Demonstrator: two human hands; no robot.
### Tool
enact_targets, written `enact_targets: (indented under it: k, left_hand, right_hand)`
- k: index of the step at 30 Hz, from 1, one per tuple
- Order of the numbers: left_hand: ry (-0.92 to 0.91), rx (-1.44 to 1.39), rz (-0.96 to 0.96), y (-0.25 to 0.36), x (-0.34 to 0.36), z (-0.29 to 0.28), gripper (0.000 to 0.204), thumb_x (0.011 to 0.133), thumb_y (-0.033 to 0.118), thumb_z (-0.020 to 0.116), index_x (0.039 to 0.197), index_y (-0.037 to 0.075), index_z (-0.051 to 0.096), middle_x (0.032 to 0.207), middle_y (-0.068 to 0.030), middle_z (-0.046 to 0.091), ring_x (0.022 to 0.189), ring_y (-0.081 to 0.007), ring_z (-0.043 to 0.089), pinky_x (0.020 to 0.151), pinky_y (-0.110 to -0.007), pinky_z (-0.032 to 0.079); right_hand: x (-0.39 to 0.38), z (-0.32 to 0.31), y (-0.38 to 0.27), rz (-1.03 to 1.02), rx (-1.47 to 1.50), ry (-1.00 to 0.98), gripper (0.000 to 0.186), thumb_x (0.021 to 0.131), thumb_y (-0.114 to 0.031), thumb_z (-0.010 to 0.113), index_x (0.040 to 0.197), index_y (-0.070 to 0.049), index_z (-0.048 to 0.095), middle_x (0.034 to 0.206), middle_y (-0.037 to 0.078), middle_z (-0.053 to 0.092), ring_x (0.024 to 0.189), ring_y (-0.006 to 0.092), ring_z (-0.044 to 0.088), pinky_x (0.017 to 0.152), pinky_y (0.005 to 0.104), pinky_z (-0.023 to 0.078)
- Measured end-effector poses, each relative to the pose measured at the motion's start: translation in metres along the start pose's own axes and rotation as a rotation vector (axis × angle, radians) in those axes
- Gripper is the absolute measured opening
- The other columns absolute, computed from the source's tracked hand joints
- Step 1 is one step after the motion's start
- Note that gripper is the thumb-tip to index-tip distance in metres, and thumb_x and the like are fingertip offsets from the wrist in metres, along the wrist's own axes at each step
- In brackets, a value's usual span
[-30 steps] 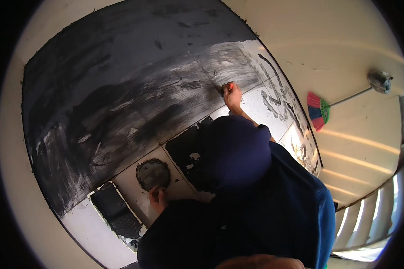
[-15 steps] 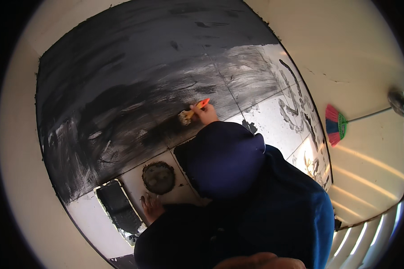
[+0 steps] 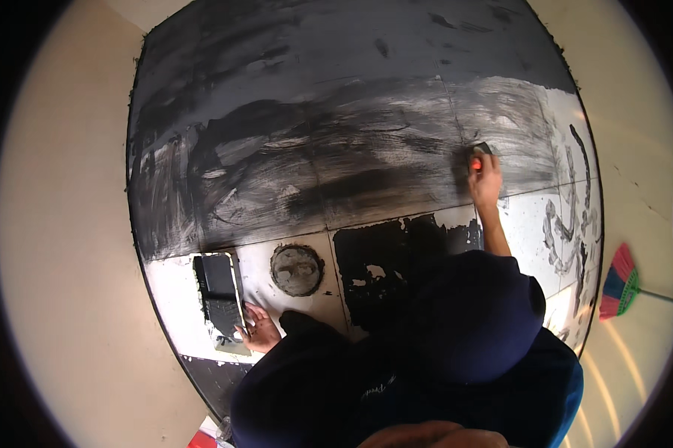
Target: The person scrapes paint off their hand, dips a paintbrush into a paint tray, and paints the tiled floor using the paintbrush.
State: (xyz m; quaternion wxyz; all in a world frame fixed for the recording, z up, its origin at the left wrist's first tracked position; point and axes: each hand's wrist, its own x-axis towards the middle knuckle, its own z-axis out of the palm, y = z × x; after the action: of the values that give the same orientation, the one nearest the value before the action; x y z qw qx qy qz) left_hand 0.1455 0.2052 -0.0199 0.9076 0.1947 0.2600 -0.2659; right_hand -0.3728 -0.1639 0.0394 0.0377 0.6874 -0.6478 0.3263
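Observation:
My right hand (image 3: 487, 179) is closed round a paintbrush (image 3: 477, 163), whose orange handle end points up toward me. Its brush end meets the dark-streaked floor tiles near the right side. Thin black and grey strokes (image 3: 381, 142) spread across the tiles to the left of it. Palm down, my left hand (image 3: 260, 328) lies with fingers apart beside a shallow rectangular tray (image 3: 239, 287) coated in black paint. Whether its fingertips touch the tray's edge I cannot tell. Between the tray and a solid black patch (image 3: 374, 257) lies a round grey disc (image 3: 297, 270) with a rough dark rim.
Farther away, the floor is evenly coated dark grey (image 3: 336, 45). White tiles with loose black squiggles (image 3: 564, 231) lie at right. A pink and blue broom (image 3: 620, 284) is beyond the floor's right edge, by a pale wall. My dark clothing hides the lower middle.
My right hand has moved right across the tiles with the paintbrush. The whole view has shifted and turned; my left hand is still beside the tray.

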Motion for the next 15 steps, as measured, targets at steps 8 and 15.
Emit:
enact_targets:
  k: [8, 15]
  left_hand:
    - [-0.112, 0.142, 0.108, 0.018, 0.019, -0.060, 0.035, 0.101, 0.022, 0.060, 0.123, -0.005, 0.062, 0.135, -0.0174, 0.062, 0.138, -0.0377, 0.047, 0.116, -0.052, 0.040]
    - [0.103, 0.348, 0.285, 0.015, 0.007, -0.050, 0.037, 0.110, 0.024, 0.040, 0.116, -0.005, 0.061, 0.128, -0.0204, 0.064, 0.130, -0.0345, 0.055, 0.111, -0.045, 0.049]
  right_hand:
    - [-0.011, 0.071, -0.212, -0.251, 0.974, -0.403, 0.015, 0.088, -0.002, 0.071, 0.102, -0.004, 0.064, 0.100, 0.011, 0.065, 0.079, 0.0235, 0.068, 0.066, 0.0323, 0.055]
    - [-0.046, 0.073, -0.257, 0.237, 1.379, -0.781, 0.012, 0.097, -0.009, 0.069, 0.100, 0.002, 0.066, 0.089, 0.006, 0.069, 0.069, 0.0109, 0.064, 0.064, 0.0260, 0.054]
